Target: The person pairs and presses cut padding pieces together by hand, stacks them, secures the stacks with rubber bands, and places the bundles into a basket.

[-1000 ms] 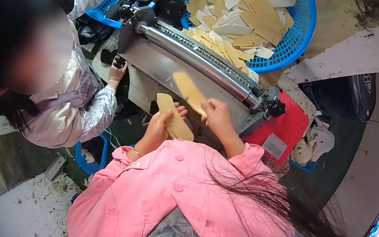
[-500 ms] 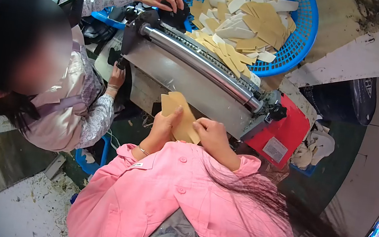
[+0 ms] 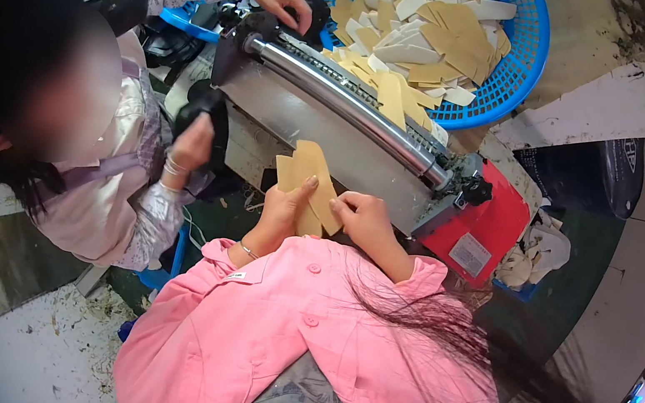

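Observation:
In front of my chest, my left hand grips a few flat tan cut pieces, its thumb lying across them. The pieces are fanned, so two rounded upper ends show apart. My right hand pinches the right edge of one piece between thumb and fingers. Just beyond the hands is a machine with a shiny metal roller and a flat metal plate. A tan piece lies over the machine's far side, beside the basket.
A blue basket behind the machine holds many tan and white pieces. A co-worker at the left has one hand on black parts beyond the machine, the other at a black piece. A red panel forms the machine's right end.
The tan pieces have fanned further apart in my hands. The co-worker's nearer hand has drawn back from the machine with a black piece.

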### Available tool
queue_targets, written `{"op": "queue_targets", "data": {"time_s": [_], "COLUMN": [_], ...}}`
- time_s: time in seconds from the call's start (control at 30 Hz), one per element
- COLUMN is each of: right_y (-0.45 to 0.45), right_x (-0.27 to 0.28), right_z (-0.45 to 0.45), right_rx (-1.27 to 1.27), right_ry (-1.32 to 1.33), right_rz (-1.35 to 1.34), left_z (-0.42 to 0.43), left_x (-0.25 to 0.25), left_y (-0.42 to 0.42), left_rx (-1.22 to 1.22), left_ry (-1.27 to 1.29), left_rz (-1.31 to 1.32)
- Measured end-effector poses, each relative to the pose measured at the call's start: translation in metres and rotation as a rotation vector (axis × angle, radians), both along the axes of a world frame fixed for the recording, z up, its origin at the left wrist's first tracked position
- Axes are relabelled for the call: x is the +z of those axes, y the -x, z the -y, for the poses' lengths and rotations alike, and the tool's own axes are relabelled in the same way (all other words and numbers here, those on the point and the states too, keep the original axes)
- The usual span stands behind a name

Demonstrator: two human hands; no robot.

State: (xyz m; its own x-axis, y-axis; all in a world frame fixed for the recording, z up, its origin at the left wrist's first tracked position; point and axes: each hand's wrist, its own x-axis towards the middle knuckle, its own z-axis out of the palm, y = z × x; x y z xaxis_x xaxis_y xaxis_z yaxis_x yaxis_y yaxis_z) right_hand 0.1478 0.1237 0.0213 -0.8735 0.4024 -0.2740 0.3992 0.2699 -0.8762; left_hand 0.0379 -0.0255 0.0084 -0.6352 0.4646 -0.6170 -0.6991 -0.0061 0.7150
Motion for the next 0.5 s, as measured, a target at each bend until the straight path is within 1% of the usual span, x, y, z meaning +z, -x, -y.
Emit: {"op": "queue_targets", "data": {"time_s": [0.03,0.1,0.13,0.17,0.27,0.3,0.4,0.43,0.5], "right_y": [0.003,0.010,0.016,0.018,0.016,0.012,-0.002,-0.002,0.000], "right_x": [0.000,-0.021,-0.018,-0.012,0.008,0.026,0.022,0.012,0.004], "right_z": [-0.003,-0.017,-0.024,-0.032,-0.023,-0.015,0.004,0.005,0.001], "right_rx": [-0.067,-0.152,-0.192,-0.328,-0.452,-0.283,0.009,0.021,-0.052], "right_ry": [0.120,-0.002,-0.062,0.147,-0.231,-0.335,-0.072,-0.068,-0.008], "right_rz": [0.105,0.130,0.145,0.156,0.016,0.151,0.110,0.010,0.030], "left_z": [0.000,0.009,0.011,0.012,0.006,0.006,0.000,-0.001,-0.001], "left_x": [-0.004,-0.016,-0.015,-0.015,-0.004,-0.006,-0.003,-0.001,-0.007], "left_y": [0.000,0.002,0.002,-0.001,0.000,0.001,-0.001,-0.001,-0.002], "left_rx": [-0.007,-0.035,-0.047,-0.054,-0.053,-0.050,-0.037,-0.033,0.003], "left_ry": [-0.003,-0.072,-0.104,-0.072,-0.007,0.003,0.009,0.009,-0.013], "left_rz": [-0.010,-0.004,0.001,0.006,-0.005,-0.010,0.029,0.046,0.038]}}
